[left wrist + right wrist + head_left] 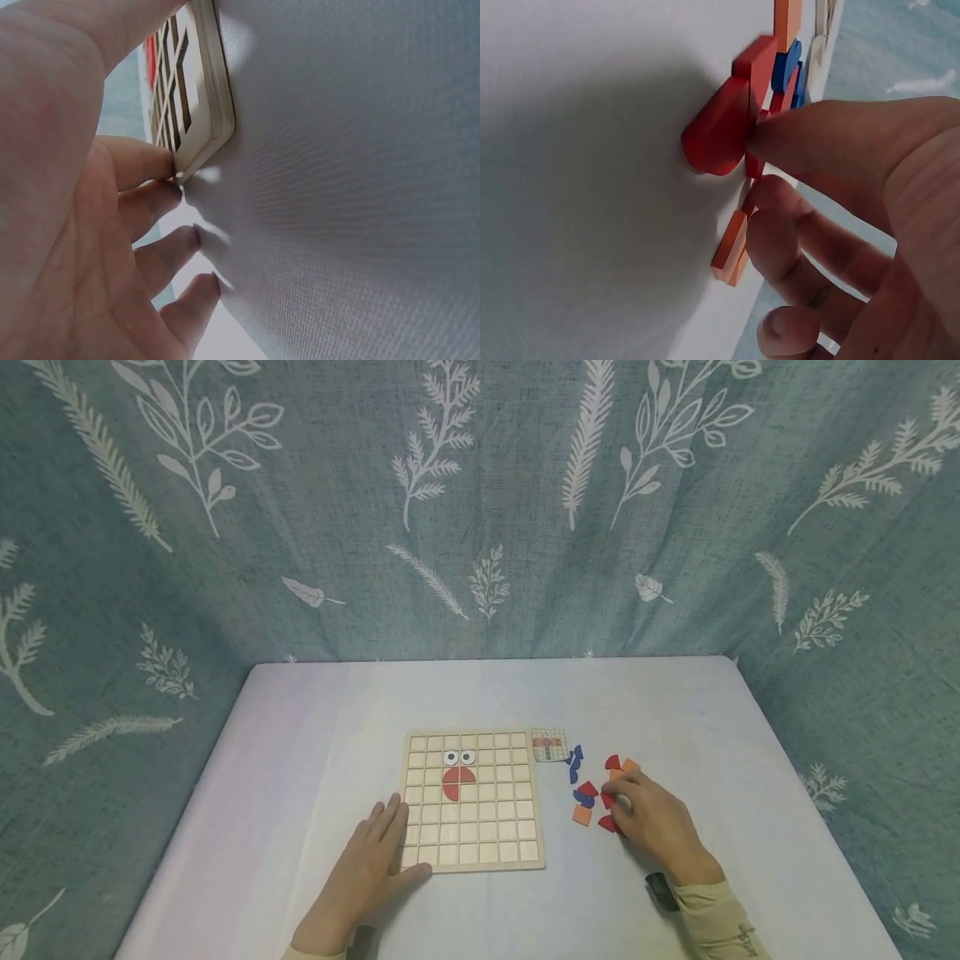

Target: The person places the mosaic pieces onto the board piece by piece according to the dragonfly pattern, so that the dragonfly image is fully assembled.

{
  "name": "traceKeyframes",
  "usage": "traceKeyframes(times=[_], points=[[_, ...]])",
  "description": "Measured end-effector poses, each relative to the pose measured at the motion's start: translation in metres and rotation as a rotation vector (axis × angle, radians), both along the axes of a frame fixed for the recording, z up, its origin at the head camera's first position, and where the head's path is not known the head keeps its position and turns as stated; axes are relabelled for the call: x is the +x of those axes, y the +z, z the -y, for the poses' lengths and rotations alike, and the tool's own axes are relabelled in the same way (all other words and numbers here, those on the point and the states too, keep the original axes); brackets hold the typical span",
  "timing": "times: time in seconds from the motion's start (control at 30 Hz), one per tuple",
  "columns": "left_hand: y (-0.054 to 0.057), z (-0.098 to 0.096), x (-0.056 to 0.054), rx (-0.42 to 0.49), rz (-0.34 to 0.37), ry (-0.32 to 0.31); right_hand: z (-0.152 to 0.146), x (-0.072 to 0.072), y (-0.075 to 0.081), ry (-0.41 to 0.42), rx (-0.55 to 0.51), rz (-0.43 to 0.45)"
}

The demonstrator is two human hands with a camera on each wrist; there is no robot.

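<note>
A square wooden grid board (487, 831) lies on the table. Two eye tiles (451, 758) and three red quarter-circle pieces (451, 792) sit in its upper-middle cells. My left hand (367, 852) rests along the board's left edge, fingers extended and thumb at the near corner; the left wrist view shows fingertips at the frame (217, 124). To the right of the board, my right hand (656, 822) reaches into the loose pieces. Its thumb and index finger pinch a red quarter-circle piece (607, 799). Beside the thumb lies another red piece (718, 131).
A small pattern card (550, 745) touches the board's upper right corner. Several blue pieces (574, 768) lie by the card. Orange square tiles (582, 814) and more red pieces (613, 762) are scattered around my right hand. Patterned curtains (480, 568) surround the white table (337, 710).
</note>
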State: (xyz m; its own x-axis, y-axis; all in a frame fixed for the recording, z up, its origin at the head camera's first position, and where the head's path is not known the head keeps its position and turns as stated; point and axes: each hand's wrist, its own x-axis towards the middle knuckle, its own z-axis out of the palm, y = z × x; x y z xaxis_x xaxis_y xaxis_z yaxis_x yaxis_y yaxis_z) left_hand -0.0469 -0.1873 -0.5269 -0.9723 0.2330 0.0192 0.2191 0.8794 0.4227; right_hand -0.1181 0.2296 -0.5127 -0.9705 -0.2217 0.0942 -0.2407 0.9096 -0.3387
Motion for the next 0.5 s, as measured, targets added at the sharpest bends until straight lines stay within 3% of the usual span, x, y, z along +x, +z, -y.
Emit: traceKeyframes(times=[0.23,0.5], points=[[-0.0006,0.0008,-0.0010,0.014,0.014,0.003,-0.0036,-0.0046,0.0046,0.076,0.051,0.045],[-0.0006,0.0009,-0.0005,0.007,-0.006,-0.005,-0.0049,-0.0088,0.0039,0.114,0.058,0.007]])
